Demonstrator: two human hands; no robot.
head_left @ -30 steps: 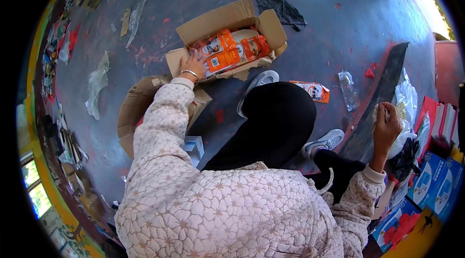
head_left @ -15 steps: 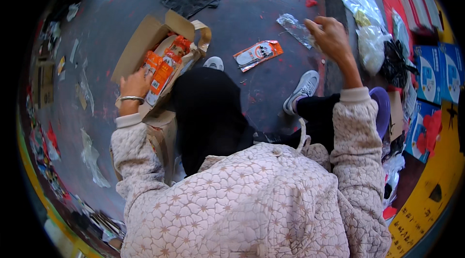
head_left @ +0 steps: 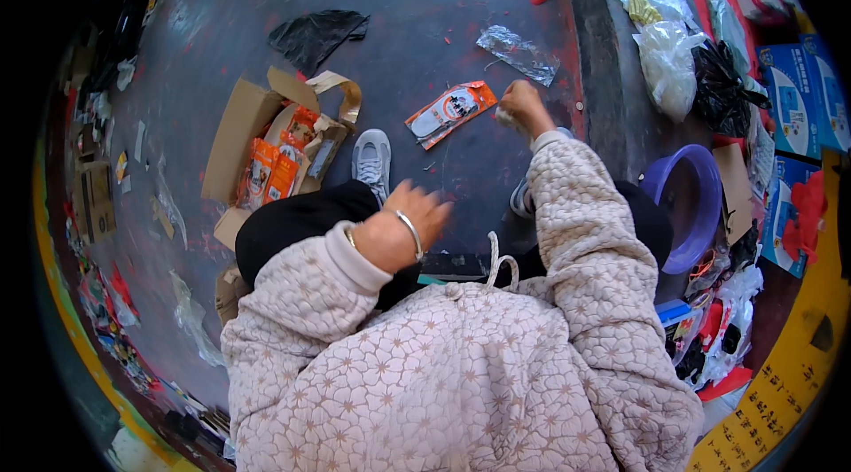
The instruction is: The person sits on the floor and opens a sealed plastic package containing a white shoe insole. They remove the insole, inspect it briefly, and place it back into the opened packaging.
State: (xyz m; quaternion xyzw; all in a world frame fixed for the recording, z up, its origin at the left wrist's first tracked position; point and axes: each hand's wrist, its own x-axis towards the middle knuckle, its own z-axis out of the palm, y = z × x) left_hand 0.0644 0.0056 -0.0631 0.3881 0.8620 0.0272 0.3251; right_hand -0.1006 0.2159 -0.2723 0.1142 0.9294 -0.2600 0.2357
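My left hand [head_left: 417, 219] is over my lap, a bangle at its wrist. It is blurred, but its fingers look spread and nothing shows in them. Farther right, my right hand [head_left: 525, 109] is closed with its fingers together; a small pale bit shows under them, too unclear to name. Just left of it, a flat orange packet [head_left: 452, 113] with a white sole-shaped print or content lies on the floor. Beyond my left knee stands an open cardboard box [head_left: 235, 140] holding several orange packets [head_left: 270, 172].
A crumpled clear wrapper [head_left: 519, 54] and a black plastic sheet [head_left: 315, 39] lie on the dark floor [head_left: 417, 2]. To the right are a purple basin [head_left: 683, 206], a stuffed clear bag [head_left: 667, 69], a black bag [head_left: 722, 86] and blue boxes [head_left: 789, 100]. Scraps litter the left side.
My left hand has left the orange packets in the box and moved right, over my lap. My right hand has come down and left, closer to the packet on the floor.
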